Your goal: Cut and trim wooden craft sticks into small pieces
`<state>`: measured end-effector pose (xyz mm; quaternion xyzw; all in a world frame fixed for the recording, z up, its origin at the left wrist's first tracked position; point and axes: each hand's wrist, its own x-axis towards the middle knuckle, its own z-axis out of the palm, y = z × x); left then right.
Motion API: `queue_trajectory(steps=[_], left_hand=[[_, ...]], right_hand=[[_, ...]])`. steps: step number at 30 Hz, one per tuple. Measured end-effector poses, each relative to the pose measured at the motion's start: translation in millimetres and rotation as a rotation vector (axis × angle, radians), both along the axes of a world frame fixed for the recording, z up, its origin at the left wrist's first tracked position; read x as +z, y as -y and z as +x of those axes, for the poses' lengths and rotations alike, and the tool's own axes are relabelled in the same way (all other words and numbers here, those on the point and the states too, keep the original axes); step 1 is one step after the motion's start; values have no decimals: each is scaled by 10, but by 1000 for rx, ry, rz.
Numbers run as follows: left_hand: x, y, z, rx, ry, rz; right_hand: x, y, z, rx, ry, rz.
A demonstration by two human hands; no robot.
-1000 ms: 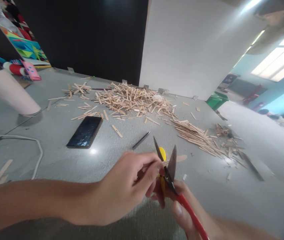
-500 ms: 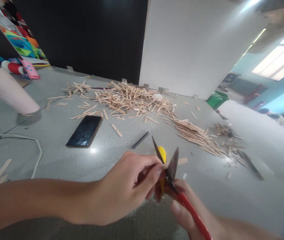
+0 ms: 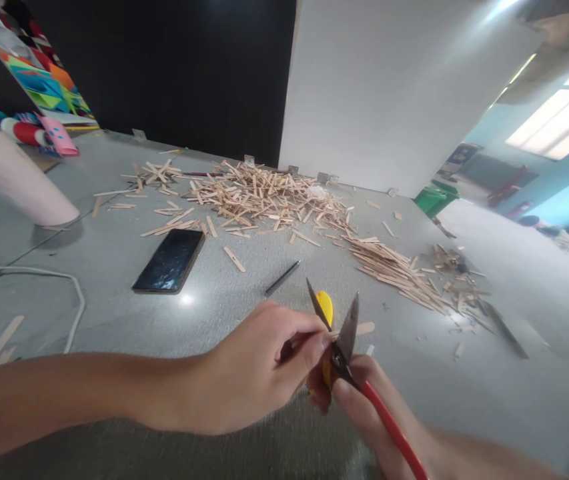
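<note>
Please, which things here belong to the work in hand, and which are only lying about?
Belonging to the work:
wooden stick, in the left hand
red-handled shears, in the right hand
loose wooden sticks, probably, being alike

Apparently just lying about:
phone
pen
pale bottle
white cable

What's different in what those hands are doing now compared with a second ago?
The right hand's thumb has shifted up toward the pivot of the red-handled metal shears, and the outer end of the flat pale wooden stick has dipped slightly. Nothing was let go: the left hand still pinches the stick between open blades. The black rectangular phone and slim dark pen stayed put.
</note>
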<state>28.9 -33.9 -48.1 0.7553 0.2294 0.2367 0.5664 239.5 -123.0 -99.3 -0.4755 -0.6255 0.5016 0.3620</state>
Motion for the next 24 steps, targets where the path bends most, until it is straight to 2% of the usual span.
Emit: queue_trajectory(steps=[3,12,19,24], left_hand=[[-12,0,7,-2,4,8],[-15,11,15,23,-31,63],[-52,41,4,99,-81,265],[-62,66,-4,135,-115,361]], right_hand=[[-23,-54,-9,50,-28,22],[-134,-26,-24,-11,-84,-85],[-140,-6,-41,-22,-94,-94],[-163,7,-37,-13,-90,-44]])
